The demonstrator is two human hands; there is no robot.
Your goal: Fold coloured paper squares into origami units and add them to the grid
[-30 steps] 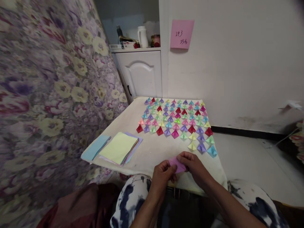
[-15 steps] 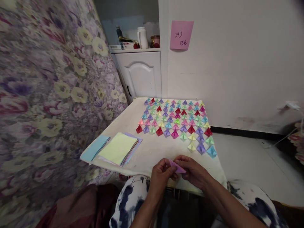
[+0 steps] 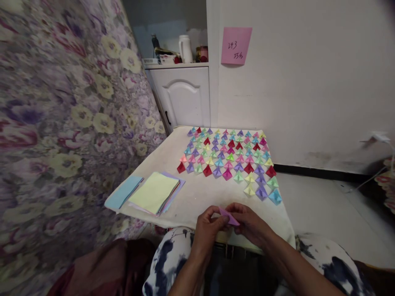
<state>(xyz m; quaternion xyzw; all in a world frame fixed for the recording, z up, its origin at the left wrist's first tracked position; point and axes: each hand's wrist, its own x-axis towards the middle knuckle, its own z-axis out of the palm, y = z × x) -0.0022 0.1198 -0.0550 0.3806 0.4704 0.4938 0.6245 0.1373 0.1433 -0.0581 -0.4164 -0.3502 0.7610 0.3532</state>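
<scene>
A small folded piece of pink paper (image 3: 228, 216) is held over the table's front edge. My left hand (image 3: 210, 225) pinches it from the left, thumb on the near face. From the right, the fingers of my right hand (image 3: 249, 222) close on its other side, and they hide part of that edge. Beyond my hands, rows of small folded paper pieces (image 3: 227, 173) in many colours cover the far and right parts of the table. A cyan folded piece (image 3: 275, 196) lies nearest to my right hand.
A stack of coloured paper sheets (image 3: 154, 192) lies at the table's left, beside a pile of blue paper (image 3: 124, 192). A cream cloth (image 3: 197, 193) covers the table. Behind stand a white cabinet (image 3: 185, 92) and a wall with a pink note (image 3: 236, 46). A floral curtain (image 3: 77, 123) hangs left.
The pink paper has shifted slightly left and tilted a little between my fingers. Both hands stay almost in place, still gripping it. Everything on the table lies as before.
</scene>
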